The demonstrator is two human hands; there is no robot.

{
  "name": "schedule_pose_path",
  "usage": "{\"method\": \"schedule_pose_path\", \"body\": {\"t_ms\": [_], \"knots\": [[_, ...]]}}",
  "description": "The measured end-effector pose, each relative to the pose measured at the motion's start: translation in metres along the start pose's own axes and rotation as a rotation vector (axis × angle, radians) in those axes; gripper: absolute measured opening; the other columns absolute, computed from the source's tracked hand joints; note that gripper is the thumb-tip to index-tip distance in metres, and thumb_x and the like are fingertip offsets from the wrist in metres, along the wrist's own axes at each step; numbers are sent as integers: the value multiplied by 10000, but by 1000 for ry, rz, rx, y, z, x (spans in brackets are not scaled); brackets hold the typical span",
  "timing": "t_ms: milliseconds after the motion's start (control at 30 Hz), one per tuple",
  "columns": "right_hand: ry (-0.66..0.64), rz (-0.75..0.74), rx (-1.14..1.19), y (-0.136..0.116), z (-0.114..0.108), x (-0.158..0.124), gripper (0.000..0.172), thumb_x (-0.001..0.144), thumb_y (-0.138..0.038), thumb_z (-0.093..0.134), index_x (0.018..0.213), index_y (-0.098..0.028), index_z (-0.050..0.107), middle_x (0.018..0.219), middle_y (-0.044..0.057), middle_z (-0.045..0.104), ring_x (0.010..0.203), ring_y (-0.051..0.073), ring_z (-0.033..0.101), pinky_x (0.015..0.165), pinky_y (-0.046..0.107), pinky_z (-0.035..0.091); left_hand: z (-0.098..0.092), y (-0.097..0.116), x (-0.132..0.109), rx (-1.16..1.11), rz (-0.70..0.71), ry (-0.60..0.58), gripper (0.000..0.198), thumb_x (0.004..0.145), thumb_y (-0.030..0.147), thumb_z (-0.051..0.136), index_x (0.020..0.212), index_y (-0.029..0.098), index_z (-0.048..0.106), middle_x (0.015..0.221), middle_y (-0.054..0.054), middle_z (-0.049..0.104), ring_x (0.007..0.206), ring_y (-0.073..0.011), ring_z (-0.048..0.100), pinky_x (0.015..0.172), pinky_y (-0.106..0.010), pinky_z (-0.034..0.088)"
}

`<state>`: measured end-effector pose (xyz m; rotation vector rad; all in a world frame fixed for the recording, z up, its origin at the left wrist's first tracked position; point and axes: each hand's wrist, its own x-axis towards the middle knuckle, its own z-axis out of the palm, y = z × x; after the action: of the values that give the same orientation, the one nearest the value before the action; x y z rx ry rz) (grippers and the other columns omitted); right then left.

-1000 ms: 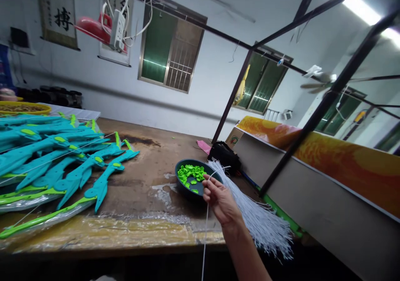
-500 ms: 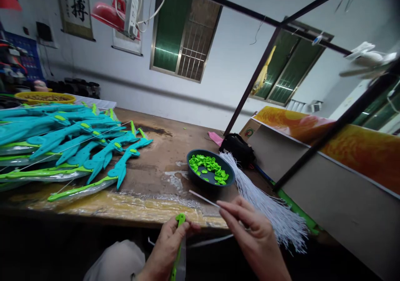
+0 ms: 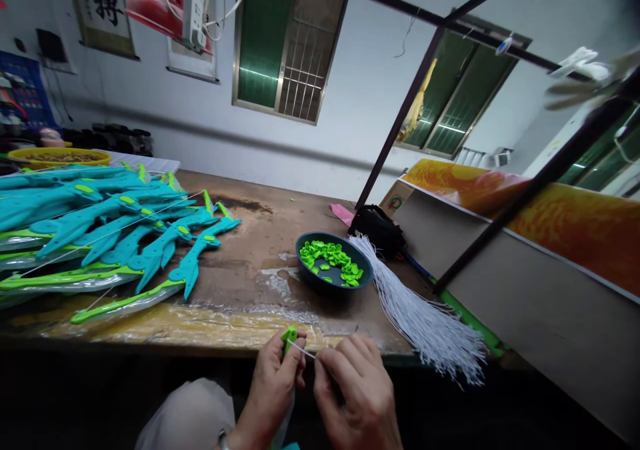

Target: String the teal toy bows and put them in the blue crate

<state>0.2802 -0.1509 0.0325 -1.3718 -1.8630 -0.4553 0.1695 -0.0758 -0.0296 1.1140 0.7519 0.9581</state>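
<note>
Below the table's front edge, my left hand (image 3: 273, 380) is closed around a green plastic bow limb (image 3: 289, 335), its tip poking up between thumb and fingers. My right hand (image 3: 357, 390) pinches a white string (image 3: 303, 350) whose end meets the green tip; whether it passes through the hole there I cannot tell. Clear plastic hangs under the left hand, and the rest of the limb is mostly hidden. Beyond the hands stands a dark round bowl (image 3: 334, 286) holding several small green plastic pieces (image 3: 327, 253).
Blue and green toy bows (image 3: 193, 257) lie piled on the table's left. A bundle of white strings (image 3: 420, 310) drapes over the front edge at right. Behind it sit a black bag (image 3: 375, 230) and a dark metal post (image 3: 400, 120). A yellow basin (image 3: 60, 163) stands far left.
My right hand has moved left and down toward my left hand, bringing the string's end to the green tip. The view has shifted slightly.
</note>
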Motion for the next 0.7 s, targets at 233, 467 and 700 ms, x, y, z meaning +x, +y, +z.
{"method": "schedule_pose_path", "body": {"t_ms": [233, 467, 700], "knots": [[33, 43, -33, -3, 2, 0, 186, 935, -58, 518, 808, -183, 573, 690, 13, 526, 670, 182, 459, 689, 326, 308, 3, 0, -5, 58, 4, 8, 368, 826, 514, 662, 884, 153, 702, 605, 23, 571, 537, -135, 517, 532, -237, 443], [15, 54, -47, -4, 1, -2, 181, 938, -66, 515, 812, -185, 565, 687, 12, 533, 664, 180, 466, 708, 333, 330, 5, -1, -6, 81, 3, 16, 374, 811, 510, 667, 894, 152, 738, 671, -33, 674, 633, -198, 623, 577, -263, 496], [-66, 87, -81, -2, 27, -13, 245, 979, -87, 451, 780, -200, 538, 716, 25, 546, 678, 184, 530, 661, 298, 399, 1, -2, -19, -333, -149, -17, 396, 694, 288, 736, 1070, 172, 777, 1076, -106, 772, 1125, -309, 654, 994, -368, 488]]}}
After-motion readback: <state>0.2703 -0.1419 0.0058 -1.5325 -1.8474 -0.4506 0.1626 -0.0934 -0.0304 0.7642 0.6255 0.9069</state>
